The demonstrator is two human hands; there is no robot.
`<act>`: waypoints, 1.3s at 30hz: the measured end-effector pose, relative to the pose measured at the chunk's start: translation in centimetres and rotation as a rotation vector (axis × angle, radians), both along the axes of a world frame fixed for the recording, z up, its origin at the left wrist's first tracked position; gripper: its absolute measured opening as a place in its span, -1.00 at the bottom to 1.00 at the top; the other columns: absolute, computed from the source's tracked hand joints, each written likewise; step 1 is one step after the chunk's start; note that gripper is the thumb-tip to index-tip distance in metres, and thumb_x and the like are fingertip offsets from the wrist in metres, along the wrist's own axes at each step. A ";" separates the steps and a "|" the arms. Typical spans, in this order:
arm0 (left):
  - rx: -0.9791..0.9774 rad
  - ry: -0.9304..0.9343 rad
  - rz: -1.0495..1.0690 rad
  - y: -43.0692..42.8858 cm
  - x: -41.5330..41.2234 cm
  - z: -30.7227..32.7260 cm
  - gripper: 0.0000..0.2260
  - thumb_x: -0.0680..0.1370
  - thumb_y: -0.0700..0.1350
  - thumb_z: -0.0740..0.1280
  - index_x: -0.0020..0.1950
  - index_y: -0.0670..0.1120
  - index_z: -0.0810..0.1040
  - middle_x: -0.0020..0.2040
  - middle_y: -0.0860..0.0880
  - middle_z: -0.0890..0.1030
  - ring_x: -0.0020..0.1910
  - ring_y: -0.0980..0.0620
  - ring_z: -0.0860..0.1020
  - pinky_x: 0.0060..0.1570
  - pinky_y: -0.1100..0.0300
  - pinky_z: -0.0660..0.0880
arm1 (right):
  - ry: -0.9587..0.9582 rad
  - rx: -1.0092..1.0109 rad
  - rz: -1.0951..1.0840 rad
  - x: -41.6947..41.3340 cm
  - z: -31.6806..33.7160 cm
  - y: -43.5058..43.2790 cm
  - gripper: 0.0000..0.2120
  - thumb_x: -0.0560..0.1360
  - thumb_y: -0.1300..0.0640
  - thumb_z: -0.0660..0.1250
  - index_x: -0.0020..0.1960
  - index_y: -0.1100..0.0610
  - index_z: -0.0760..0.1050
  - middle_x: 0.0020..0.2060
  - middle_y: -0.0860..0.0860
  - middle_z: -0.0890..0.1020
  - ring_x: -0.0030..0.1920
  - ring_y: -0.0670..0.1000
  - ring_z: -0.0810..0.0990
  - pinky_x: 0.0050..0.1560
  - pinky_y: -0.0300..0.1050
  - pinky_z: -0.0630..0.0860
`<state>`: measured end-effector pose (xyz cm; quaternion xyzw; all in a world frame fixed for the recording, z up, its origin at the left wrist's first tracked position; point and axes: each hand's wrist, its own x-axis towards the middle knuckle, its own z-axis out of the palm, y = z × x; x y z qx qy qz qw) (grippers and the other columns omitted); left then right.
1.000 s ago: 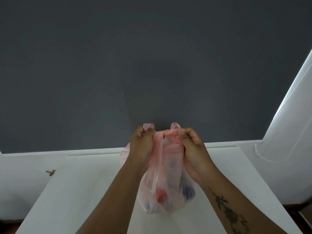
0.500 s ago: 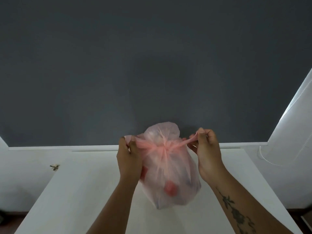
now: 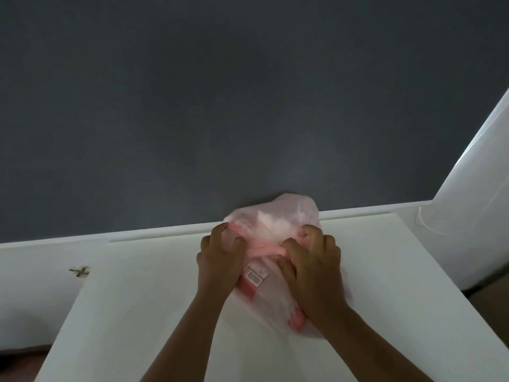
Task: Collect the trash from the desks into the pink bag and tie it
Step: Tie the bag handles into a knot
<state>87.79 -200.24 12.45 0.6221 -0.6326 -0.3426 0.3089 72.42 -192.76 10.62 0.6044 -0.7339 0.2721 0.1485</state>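
Pulling hard with each grip clamped on the pink bag (image 3: 286,219), left hand (image 3: 220,257) and right hand (image 3: 311,260), you risk tearing its thin handles.

You can make out only one printed item: a red-and-white label (image 3: 252,281) with a barcode, seen through the pink bag (image 3: 286,219). Its lettering is too small and blurred for you to read.

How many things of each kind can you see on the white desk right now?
Pink bag: 1
Hands gripping it, the left hand and the right hand: 2
Labelled packet seen through the bag: 1
Total: 4
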 end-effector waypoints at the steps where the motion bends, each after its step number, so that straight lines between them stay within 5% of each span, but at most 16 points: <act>1: -0.016 -0.037 0.003 -0.1 0.0 0.0 -0.66 0.59 0.04 0.20 0.36 0.04 0.41 0.28 -0.06 0.49 0.22 -0.14 0.43 0.21 -0.04 0.38 | 0.032 0.002 -0.002 0.1 0.0 -0.1 -0.74 0.53 -0.10 0.16 -0.10 0.03 0.53 -0.08 0.10 0.58 -0.18 0.11 0.51 -0.23 -0.06 0.41; 6: -0.010 0.072 0.081 0.1 0.0 -0.4 -0.62 0.40 0.09 0.14 0.20 0.07 0.44 0.04 -0.05 0.44 0.06 -0.21 0.44 0.15 -0.15 0.43 | 0.018 -0.019 0.107 0.1 0.7 -0.3 -0.70 0.58 -0.02 0.07 -0.17 0.09 0.47 -0.27 0.03 0.53 -0.30 0.07 0.46 -0.27 -0.09 0.30; 12: -0.110 0.159 0.027 3.3 -3.6 0.1 -0.67 0.39 0.02 0.19 0.14 0.02 0.43 0.08 -0.12 0.47 0.02 -0.22 0.43 0.05 -0.10 0.45 | -0.064 -0.138 0.121 -3.1 0.7 3.7 -0.55 0.67 -0.05 -0.03 -0.24 0.13 0.42 -0.33 0.05 0.49 -0.31 0.08 0.42 -0.23 -0.08 0.28; 17: -0.153 0.214 -0.079 8.4 -11.5 -0.3 -0.65 0.38 0.02 0.21 0.15 0.03 0.44 0.10 -0.09 0.46 0.06 -0.17 0.43 0.02 -0.01 0.42 | -0.042 -0.116 -0.013 -10.3 0.7 10.2 -0.65 0.62 -0.01 0.07 -0.25 0.12 0.42 -0.33 0.06 0.50 -0.32 0.12 0.46 -0.23 -0.05 0.28; 22: -0.161 0.239 -0.215 16.1 -23.1 -1.1 -0.78 0.45 0.03 0.29 0.09 0.15 0.40 0.08 -0.02 0.47 0.07 -0.11 0.48 0.01 -0.07 0.53 | -0.055 -0.079 -0.126 -20.4 0.6 19.8 -0.49 0.66 -0.11 -0.09 -0.21 0.13 0.47 -0.30 0.06 0.51 -0.27 0.09 0.45 -0.19 -0.01 0.35; 27: -0.141 0.262 -0.331 24.4 -35.5 -2.0 -0.79 0.48 0.10 0.28 0.05 0.27 0.30 0.12 0.02 0.44 0.13 -0.08 0.47 0.06 -0.07 0.56 | 0.029 -0.134 -0.203 -30.5 1.1 29.7 -0.92 0.52 0.05 0.13 -0.11 0.04 0.34 -0.32 0.07 0.55 -0.26 0.06 0.49 -0.16 -0.06 0.41; 31: -0.143 0.244 -0.415 29.0 -43.4 -3.0 -0.77 0.48 0.08 0.26 0.11 0.19 0.36 0.11 0.01 0.42 0.13 -0.08 0.45 0.12 -0.01 0.51 | -0.151 -0.079 -0.322 -36.9 1.2 35.2 -0.77 0.54 0.01 0.10 -0.18 0.10 0.43 -0.31 0.07 0.53 -0.30 0.09 0.50 -0.20 0.04 0.52; 34: -0.070 0.215 -0.458 31.0 -48.0 -5.0 -0.75 0.52 -0.03 0.30 0.19 0.01 0.45 0.11 -0.04 0.41 0.14 -0.10 0.41 0.06 0.09 0.40 | -0.127 -0.035 -0.341 -41.0 0.0 37.1 -0.89 0.53 0.06 0.12 -0.16 0.03 0.34 -0.33 0.07 0.52 -0.33 0.08 0.50 -0.25 0.06 0.53; 39: 0.076 0.096 -0.491 31.5 -54.1 -11.9 -0.61 0.46 0.09 0.22 0.18 -0.09 0.48 0.12 -0.18 0.49 0.10 -0.22 0.46 0.15 -0.03 0.42 | -0.401 0.250 -0.468 -46.3 -5.7 36.9 -0.45 0.54 -0.14 -0.11 0.00 0.21 0.51 -0.13 0.23 0.60 -0.11 0.23 0.60 -0.01 0.15 0.57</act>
